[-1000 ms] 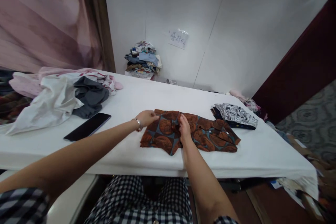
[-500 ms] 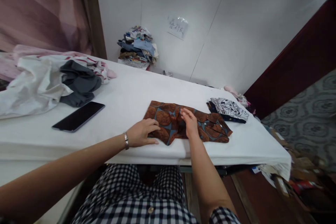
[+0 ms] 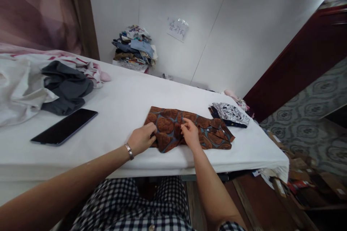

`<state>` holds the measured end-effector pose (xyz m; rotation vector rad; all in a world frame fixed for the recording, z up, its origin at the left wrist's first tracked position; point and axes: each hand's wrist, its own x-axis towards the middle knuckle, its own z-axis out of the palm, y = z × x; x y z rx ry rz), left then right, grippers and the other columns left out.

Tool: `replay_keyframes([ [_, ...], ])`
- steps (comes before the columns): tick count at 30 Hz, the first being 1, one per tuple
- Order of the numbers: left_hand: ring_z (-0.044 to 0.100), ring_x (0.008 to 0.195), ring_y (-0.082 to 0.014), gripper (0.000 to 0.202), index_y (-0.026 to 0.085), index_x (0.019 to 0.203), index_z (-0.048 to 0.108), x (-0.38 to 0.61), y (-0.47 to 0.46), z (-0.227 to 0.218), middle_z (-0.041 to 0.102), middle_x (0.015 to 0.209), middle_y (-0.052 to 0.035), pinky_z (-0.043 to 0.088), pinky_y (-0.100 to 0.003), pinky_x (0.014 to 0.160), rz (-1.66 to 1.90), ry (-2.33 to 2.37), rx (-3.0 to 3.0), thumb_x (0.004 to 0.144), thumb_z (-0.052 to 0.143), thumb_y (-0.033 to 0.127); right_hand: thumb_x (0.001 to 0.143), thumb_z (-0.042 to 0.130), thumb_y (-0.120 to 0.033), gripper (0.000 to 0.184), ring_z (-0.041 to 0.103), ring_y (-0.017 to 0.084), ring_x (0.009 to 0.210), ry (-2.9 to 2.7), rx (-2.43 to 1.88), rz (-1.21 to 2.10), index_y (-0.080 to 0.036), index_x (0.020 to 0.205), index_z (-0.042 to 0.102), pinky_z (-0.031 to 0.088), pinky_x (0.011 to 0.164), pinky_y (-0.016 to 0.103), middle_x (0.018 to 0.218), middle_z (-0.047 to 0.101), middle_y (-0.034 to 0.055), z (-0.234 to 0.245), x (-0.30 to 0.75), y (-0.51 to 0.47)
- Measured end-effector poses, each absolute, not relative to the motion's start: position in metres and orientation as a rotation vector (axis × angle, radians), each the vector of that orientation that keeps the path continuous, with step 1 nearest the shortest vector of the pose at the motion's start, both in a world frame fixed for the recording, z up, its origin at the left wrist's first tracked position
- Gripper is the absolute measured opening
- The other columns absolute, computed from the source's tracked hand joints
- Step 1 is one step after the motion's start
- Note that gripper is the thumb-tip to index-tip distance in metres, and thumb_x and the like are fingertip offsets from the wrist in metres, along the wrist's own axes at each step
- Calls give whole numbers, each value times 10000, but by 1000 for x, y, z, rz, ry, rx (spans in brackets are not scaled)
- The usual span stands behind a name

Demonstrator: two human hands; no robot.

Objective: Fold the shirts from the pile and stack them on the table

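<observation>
A brown shirt [image 3: 165,125] with large round prints and blue-grey patches lies folded lengthwise on the white-covered table, its collar end to the right. My left hand [image 3: 142,138], with a metal band on the wrist, has its fingers curled over the shirt's left end. On the middle of the shirt rests my right hand [image 3: 191,134], its thumb and fingers drawn together on the cloth; the fingertips' grip is partly hidden. Beyond the collar end sits a small stack of folded clothes [image 3: 230,114], a black-and-white printed one on top.
A dark-screened phone [image 3: 65,126] lies on the white tablecloth [image 3: 130,94] at left. Behind it are heaped grey cloth [image 3: 66,86] and white cloth [image 3: 16,86]. A tall clothes pile [image 3: 135,48] stands against the wall under a handwritten sign [image 3: 177,29]. Boxes crowd the floor at right.
The fingers of both my hands have drawn in from a flatter pose and curled onto the shirt. The view has turned slightly to the right.
</observation>
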<state>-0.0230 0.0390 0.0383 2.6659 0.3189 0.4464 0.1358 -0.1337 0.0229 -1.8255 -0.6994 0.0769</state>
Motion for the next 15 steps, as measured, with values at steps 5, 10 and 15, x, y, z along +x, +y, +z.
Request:
replay_keyframes([
  [5, 531, 694, -163, 48, 228, 789, 473, -18, 43, 40, 570, 764, 3, 366, -294, 649, 464, 438, 2584, 745, 477, 210, 834, 548, -435, 436, 576, 145, 636, -868, -1886, 122, -199, 1198, 591, 487, 627, 282, 802, 625, 8, 44, 114, -145],
  [10, 503, 660, -154, 62, 222, 748, 453, -9, 41, 43, 555, 711, 7, 368, -290, 643, 501, 485, 2513, 708, 486, 187, 747, 673, -545, 790, 449, 314, 1257, -1243, -2180, -75, -208, 1412, 413, 386, 1030, 453, 1395, 484, 141, 34, 48, -140],
  [15, 493, 648, -147, 57, 218, 715, 447, -9, 38, 44, 554, 705, 3, 355, -287, 622, 524, 468, 2571, 724, 502, 206, 878, 525, -289, 505, 462, 290, 1225, -1353, -2276, -282, -154, 1363, 476, 318, 1044, 466, 1291, 579, 149, 22, 42, -122],
])
